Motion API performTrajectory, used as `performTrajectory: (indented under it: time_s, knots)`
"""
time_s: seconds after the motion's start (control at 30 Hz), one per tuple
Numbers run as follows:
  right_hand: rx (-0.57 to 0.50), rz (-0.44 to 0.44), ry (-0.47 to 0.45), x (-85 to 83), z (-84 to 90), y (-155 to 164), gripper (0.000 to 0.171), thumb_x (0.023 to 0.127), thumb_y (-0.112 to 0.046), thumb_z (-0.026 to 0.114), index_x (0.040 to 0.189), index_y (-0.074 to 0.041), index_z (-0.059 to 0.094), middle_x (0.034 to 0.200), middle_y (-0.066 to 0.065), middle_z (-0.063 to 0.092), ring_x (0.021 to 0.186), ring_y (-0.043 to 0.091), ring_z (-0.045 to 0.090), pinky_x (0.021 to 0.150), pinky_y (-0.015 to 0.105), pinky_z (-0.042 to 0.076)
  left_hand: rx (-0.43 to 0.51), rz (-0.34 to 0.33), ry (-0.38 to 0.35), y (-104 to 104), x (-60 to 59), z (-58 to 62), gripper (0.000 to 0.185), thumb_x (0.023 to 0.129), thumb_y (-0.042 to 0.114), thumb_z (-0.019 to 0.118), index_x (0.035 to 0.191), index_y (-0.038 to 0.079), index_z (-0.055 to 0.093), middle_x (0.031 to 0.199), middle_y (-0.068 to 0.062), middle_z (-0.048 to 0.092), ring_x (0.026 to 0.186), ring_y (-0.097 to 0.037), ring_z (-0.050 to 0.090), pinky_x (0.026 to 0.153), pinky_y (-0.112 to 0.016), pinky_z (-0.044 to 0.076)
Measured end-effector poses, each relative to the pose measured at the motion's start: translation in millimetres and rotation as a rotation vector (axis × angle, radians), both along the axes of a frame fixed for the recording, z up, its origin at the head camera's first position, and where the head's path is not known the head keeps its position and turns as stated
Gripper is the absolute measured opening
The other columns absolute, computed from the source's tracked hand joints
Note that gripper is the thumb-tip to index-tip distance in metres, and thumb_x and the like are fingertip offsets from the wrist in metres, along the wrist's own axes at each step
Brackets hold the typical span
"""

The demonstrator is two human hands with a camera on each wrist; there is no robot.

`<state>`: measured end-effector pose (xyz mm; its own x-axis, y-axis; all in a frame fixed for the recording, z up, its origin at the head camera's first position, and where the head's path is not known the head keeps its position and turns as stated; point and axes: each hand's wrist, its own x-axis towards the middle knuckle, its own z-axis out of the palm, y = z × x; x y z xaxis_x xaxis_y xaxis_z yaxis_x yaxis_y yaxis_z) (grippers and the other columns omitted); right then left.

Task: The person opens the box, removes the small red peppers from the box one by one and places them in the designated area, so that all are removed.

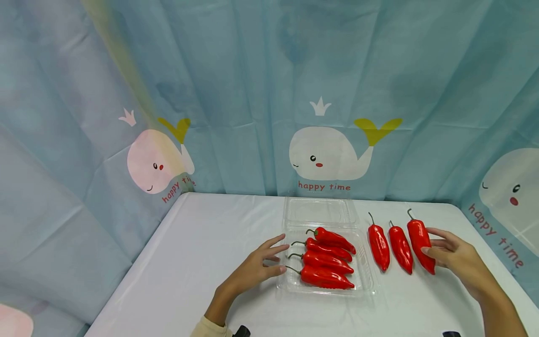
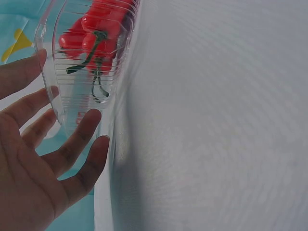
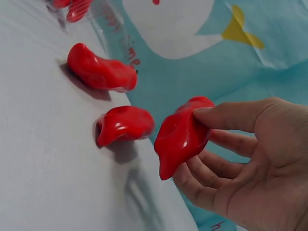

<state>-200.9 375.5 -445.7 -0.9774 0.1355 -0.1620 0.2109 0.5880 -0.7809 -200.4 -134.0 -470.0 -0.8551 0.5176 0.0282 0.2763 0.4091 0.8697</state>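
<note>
— Seven peppers lie on your white table (image 1: 202, 243) before the whale curtain (image 1: 269, 93): four in the clear tray (image 1: 365, 281), three beside it.

— And your hands?

— Your right hand (image 1: 452, 255) pinches the rightmost pepper (image 1: 420, 238); its wrist view shows thumb and fingers clamping it. Your left hand (image 1: 257, 267), fingers spread, touches the tray.

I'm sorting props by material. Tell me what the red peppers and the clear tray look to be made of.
The red peppers, including the one the right hand pinches, look like moulded plastic: very glossy, uniform red, with hard highlights; real ones cannot be ruled out. The clear tray looks like thin transparent plastic with ribbed walls, and its hinged lid looks the same.
</note>
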Motion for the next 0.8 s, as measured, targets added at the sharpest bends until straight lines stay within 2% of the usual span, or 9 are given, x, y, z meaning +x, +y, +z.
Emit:
performTrajectory:
  time_s: [0.13,0.33,0.67,0.8]
  knots:
    - [-0.003,-0.013,-0.022,-1.9,-4.7,2,0.081,0.107,-0.038,0.062,0.164,0.005,0.024,0.153,0.042,0.042,0.103,0.01,0.064,0.081,0.033,0.064,0.007,0.003,-0.006,0,0.6,1.6,0.058,0.103,0.028,0.07,0.156,0.012,0.055,0.174,-0.003,0.03,0.129,-0.033,0.065,0.104,-0.05,0.056]
    - [-0.024,-0.048,-0.035,-3.6,-10.2,4,0.081,0.107,-0.038,0.063,0.164,0.005,0.025,0.153,0.041,0.043,0.1,0.007,0.066,0.081,0.032,0.064,0.017,0.005,-0.009,1,1.5,3.8,0.058,0.102,0.028,0.07,0.156,0.013,0.055,0.174,-0.002,0.03,0.129,-0.033,0.065,0.104,-0.054,0.055]
    - [-0.052,-0.135,-0.103,-9.9,-19.2,11,0.082,0.104,-0.034,0.066,0.163,0.006,0.027,0.15,0.042,0.044,0.091,0.008,0.066,0.073,0.028,0.063,0.008,-0.003,0.002,0,-0.5,1.3,0.058,0.103,0.029,0.069,0.156,0.011,0.055,0.174,-0.004,0.03,0.129,-0.035,0.065,0.104,-0.048,0.056]
    - [-0.059,-0.161,-0.122,-11.4,-23.1,12,0.083,0.103,-0.035,0.068,0.164,0.005,0.027,0.153,0.041,0.042,0.091,0.007,0.066,0.073,0.029,0.063,0.0,-0.004,0.012,0,-1.0,0.6,0.058,0.103,0.029,0.07,0.156,0.01,0.054,0.174,-0.005,0.03,0.128,-0.035,0.065,0.103,-0.047,0.057]
